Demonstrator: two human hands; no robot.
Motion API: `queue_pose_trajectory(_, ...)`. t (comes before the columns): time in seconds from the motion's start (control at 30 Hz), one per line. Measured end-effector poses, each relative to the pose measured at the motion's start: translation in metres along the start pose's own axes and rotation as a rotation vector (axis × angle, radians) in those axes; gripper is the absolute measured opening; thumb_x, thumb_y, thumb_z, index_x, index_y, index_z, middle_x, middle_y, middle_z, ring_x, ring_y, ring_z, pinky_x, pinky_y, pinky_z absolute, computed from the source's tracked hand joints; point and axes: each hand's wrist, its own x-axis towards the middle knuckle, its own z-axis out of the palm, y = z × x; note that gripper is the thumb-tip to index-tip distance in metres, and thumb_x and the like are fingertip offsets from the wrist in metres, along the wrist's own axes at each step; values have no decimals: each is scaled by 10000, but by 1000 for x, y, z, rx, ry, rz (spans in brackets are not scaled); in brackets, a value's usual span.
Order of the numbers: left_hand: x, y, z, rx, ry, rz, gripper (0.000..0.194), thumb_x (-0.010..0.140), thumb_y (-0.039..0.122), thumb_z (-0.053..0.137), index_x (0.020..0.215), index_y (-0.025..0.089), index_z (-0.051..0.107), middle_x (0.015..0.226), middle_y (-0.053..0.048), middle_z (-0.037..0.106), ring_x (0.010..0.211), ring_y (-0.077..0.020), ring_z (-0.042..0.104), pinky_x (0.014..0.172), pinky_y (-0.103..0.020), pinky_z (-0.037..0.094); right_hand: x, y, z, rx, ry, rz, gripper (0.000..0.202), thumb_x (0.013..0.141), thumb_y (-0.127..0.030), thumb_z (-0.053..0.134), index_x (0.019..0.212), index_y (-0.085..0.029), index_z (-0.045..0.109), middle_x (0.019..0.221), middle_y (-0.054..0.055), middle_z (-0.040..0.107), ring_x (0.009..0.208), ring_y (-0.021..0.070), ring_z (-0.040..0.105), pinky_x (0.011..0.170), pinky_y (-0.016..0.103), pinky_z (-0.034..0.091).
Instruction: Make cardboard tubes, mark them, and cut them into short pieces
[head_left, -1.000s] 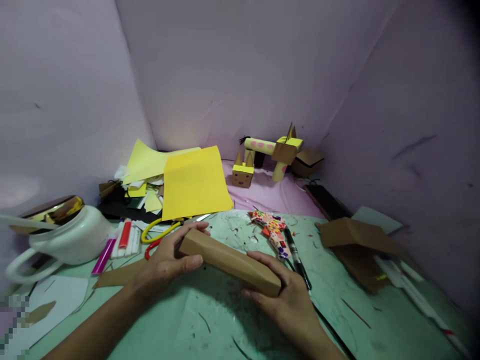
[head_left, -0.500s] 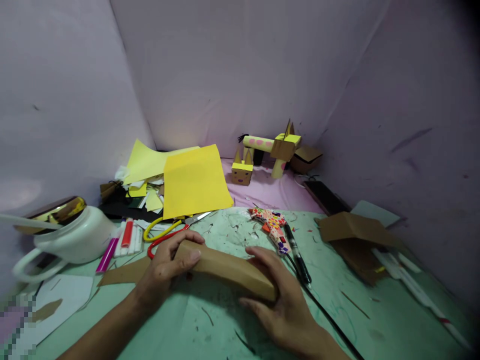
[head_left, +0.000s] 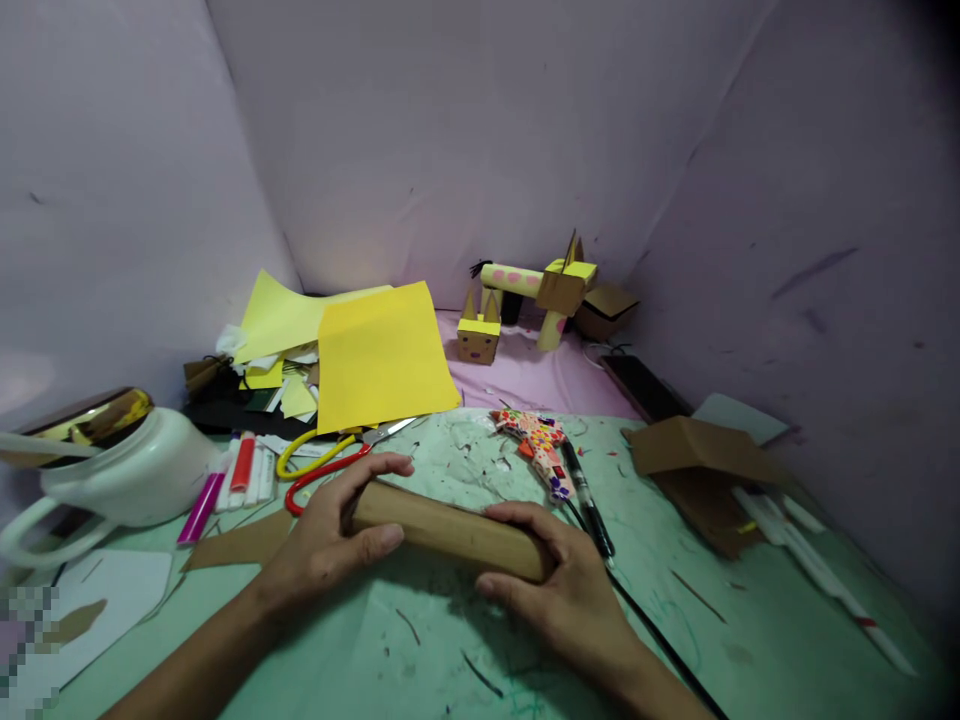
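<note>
A rolled brown cardboard tube (head_left: 450,530) is held above the green table, sloping slightly down to the right. My left hand (head_left: 337,540) is around its left end, thumb in front and index finger raised over the top edge. At the other end, my right hand (head_left: 555,580) grips the tube between thumb and fingers. Just behind my left hand lie scissors (head_left: 322,465) with yellow and red handles. Under my left wrist is a flat cardboard piece (head_left: 236,540). A flower-patterned glue gun (head_left: 540,450) and a black marker (head_left: 589,500) lie beyond my right hand.
Yellow paper sheets (head_left: 382,355) lie at the back left. A white mug (head_left: 142,470) and several markers (head_left: 244,465) stand left. A cardboard giraffe-like figure (head_left: 517,280) and a small box face (head_left: 478,340) are behind. Right is a folded cardboard piece (head_left: 705,455); a black cord (head_left: 660,640) crosses the front.
The tube has turned in my hands and now lies more level, its surface looking rounder. My left fingers have shifted at its end. The whole view has moved slightly.
</note>
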Motion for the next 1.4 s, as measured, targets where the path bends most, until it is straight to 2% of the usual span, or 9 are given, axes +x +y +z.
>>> queue_pose_trajectory(0.3,3,3,4,105,-43,-4,300,600,372,766,870,246,731,893,-54,680,842,-264,587,768,-348,456,0,12,-3,-175,38,-296,441,641,-232,779,1068,-240,670,967,65,734,889,258,688,761,383,558)
queue_pose_trajectory(0.5,3,4,5,63,-80,54,218,632,339,757,829,247,736,868,-60,676,822,-245,595,752,-340,453,-3,11,-5,-270,-19,-313,330,623,-236,761,934,-206,653,843,39,714,753,225,672,676,345,527)
queue_pose_trajectory(0.63,1,3,4,19,-134,65,196,638,294,751,827,245,732,869,-52,673,825,-234,600,738,-327,450,1,-6,-14,-317,-213,-170,323,639,-287,758,929,-196,647,818,40,699,691,214,637,615,329,503)
queue_pose_trajectory(0.77,1,6,4,-62,-229,124,206,659,255,768,863,257,732,924,-34,675,870,-211,615,783,-315,456,13,-27,-21,-101,-497,54,597,554,-349,821,1107,-214,640,967,64,713,819,233,653,718,341,517)
queue_pose_trajectory(0.93,2,12,7,-68,-237,229,149,686,258,774,832,243,747,976,-47,690,893,-215,635,816,-336,490,21,-26,-5,278,-896,487,296,548,-290,756,797,-198,627,599,-55,564,481,79,510,470,193,440)
queue_pose_trajectory(1.07,2,15,-6,145,24,256,369,731,327,732,1087,243,690,1202,-76,664,1150,-274,573,1008,-394,424,17,-13,-1,293,-631,451,303,524,-168,702,808,-208,603,580,-65,520,458,74,461,395,173,360)
queue_pose_trajectory(1.2,6,13,-38,645,491,-14,345,878,370,465,1092,162,639,1081,-105,695,960,-247,654,870,-358,513,22,-3,-11,463,-366,458,408,553,-282,725,929,-190,595,672,-17,579,531,123,535,455,237,432)
queue_pose_trajectory(1.27,10,6,-51,801,458,-73,354,842,236,427,1122,134,618,1107,-127,680,986,-268,641,873,-384,499,25,-2,-12,530,-318,507,430,568,-314,730,945,-174,578,670,-11,592,517,123,542,469,256,433)
queue_pose_trajectory(1.4,22,-11,-55,942,154,-105,509,632,51,479,1092,178,656,1054,-131,696,997,-348,625,808,-436,480,31,-4,-9,613,-328,513,471,559,-267,722,980,-152,546,616,-35,597,475,108,537,459,248,418)
